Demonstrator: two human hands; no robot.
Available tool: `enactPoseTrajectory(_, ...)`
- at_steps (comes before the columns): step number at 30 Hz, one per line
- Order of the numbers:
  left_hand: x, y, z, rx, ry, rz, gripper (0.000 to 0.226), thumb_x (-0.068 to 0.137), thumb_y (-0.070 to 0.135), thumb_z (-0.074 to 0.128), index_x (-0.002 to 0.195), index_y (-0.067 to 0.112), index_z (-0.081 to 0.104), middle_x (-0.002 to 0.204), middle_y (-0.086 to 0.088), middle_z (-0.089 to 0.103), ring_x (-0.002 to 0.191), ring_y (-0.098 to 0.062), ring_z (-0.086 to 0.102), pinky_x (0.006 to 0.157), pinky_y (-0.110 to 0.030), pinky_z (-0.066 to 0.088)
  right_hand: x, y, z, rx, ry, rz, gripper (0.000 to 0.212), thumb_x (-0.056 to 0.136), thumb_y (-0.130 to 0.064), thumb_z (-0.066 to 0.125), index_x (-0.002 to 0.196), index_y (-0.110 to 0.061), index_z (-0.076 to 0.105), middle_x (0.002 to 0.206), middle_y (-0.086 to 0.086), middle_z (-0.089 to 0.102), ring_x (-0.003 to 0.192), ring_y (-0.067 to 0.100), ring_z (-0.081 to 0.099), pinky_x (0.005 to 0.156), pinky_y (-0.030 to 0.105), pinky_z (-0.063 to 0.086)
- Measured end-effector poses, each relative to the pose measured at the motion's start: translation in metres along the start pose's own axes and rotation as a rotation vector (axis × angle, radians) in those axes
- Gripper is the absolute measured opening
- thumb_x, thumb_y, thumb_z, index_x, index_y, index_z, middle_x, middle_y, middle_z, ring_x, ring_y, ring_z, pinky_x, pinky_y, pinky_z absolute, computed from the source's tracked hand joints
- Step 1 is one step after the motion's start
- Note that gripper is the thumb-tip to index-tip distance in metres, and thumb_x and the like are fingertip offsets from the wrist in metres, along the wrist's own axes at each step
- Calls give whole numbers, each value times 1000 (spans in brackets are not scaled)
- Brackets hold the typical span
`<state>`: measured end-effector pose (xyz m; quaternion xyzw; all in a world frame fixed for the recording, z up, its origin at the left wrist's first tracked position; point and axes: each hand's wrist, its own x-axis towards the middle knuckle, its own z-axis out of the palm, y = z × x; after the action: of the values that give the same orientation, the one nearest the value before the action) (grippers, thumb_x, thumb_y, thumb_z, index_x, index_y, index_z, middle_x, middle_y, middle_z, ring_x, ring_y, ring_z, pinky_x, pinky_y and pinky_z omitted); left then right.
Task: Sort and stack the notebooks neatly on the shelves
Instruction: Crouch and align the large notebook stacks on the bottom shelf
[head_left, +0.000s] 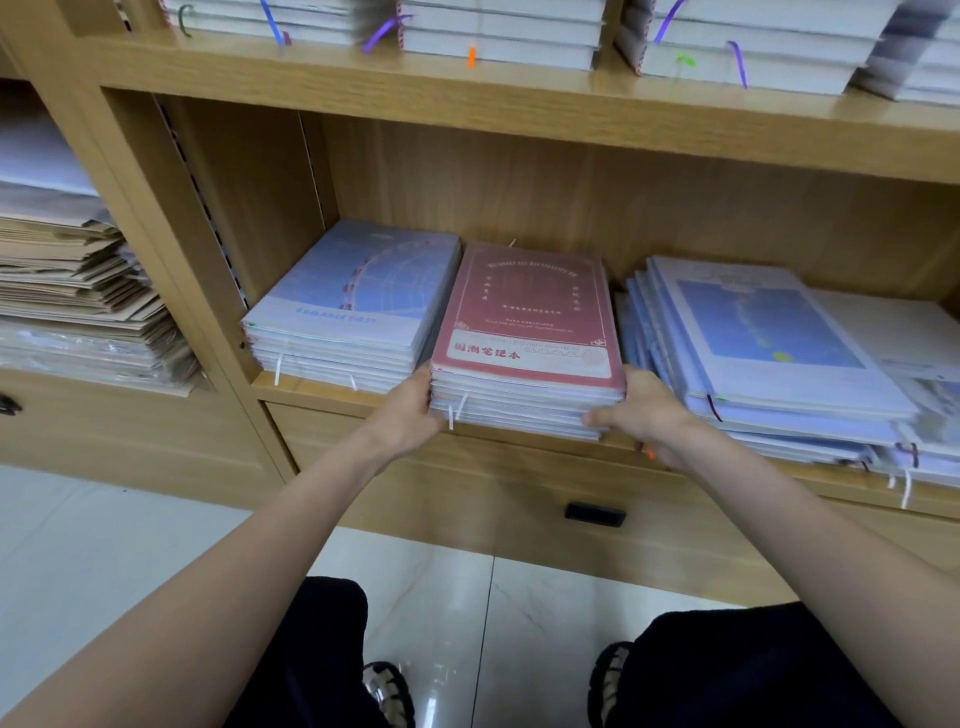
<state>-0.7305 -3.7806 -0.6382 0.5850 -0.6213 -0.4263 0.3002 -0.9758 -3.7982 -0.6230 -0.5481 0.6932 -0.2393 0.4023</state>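
Observation:
A stack of notebooks with a red cover on top (530, 322) lies on the wooden shelf (311, 391), its front edge jutting a little past the shelf lip. My left hand (410, 410) grips the stack's front left corner. My right hand (644, 410) grips its front right corner, thumb across the front edges. To the left lies a neat stack topped by a pale blue Ferris-wheel cover (358, 296). On the right, a fanned, uneven pile of blue-covered notebooks (763, 338) spreads toward the shelf's edge.
The upper shelf (519, 98) carries stacks of white notebooks with coloured ribbons. A left compartment holds a pile of brown paper envelopes (78, 280). A drawer with a black handle (595, 513) sits under the shelf. My legs and sandals are over the glossy tiled floor (441, 597).

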Motion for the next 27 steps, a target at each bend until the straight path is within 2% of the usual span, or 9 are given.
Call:
enactPoseTrajectory(2,-1,0,1,41,-6,11,54,86,-7,54,134,13,40,123,-4,56,117,-20,52,105,-34,39,4,3,0,11,0,6,56,75,-2,74,124,-11,49,119,6,59,113,27,55,100,44,45)
enactPoseTrajectory(5,-2,4,0,-52,-12,-14,51,85,-10,54,127,17,43,115,2,56,110,-14,53,94,-23,40,1,3,0,58,-17,-9,64,74,1,74,129,-13,44,122,6,58,116,27,54,101,45,45)
enactPoseTrajectory(8,-2,10,-2,-157,-14,-43,49,83,-10,58,123,16,47,117,1,58,109,-14,54,95,-24,40,-6,-1,-2,158,-63,-23,96,74,6,73,147,-24,17,124,-3,53,117,23,51,98,43,47)
enactPoseTrajectory(10,-3,9,-2,-167,-23,-78,50,83,-12,56,127,11,48,119,-1,57,112,-15,53,101,-28,39,-11,-5,-1,230,-77,-31,110,76,8,70,149,-31,-3,122,-7,49,115,19,48,93,41,47)
enactPoseTrajectory(14,-3,2,2,-93,-22,-95,57,83,-19,46,132,10,45,119,0,55,109,-12,50,98,-24,38,-11,-7,5,253,-78,-22,102,75,11,69,147,-32,11,128,-1,52,120,22,48,89,38,47)
enactPoseTrajectory(19,2,-6,0,-23,-58,-103,70,82,-25,36,143,8,30,128,0,49,122,-12,44,98,-17,33,-9,-2,8,172,-43,-39,108,73,10,70,148,-34,7,131,0,52,120,24,49,100,48,45)
enactPoseTrajectory(21,5,-11,0,40,-60,-88,74,81,-23,36,146,10,24,125,2,49,124,-14,45,103,-20,33,-10,-1,9,147,-30,-56,108,72,10,71,148,-33,8,129,0,53,119,23,50,99,48,46)
enactPoseTrajectory(24,7,-16,-1,106,-47,-71,80,81,-21,38,149,14,13,133,-2,50,126,-20,46,109,-33,35,-11,-2,9,129,-17,-83,102,73,11,69,147,-30,13,123,0,55,116,23,52,96,48,48)
enactPoseTrajectory(27,6,-13,-1,82,-64,-63,80,83,-21,39,150,13,10,137,-2,45,128,-17,43,109,-28,32,-13,-3,4,151,-48,-90,101,75,14,66,147,-32,12,118,-2,54,114,23,53,92,46,51)
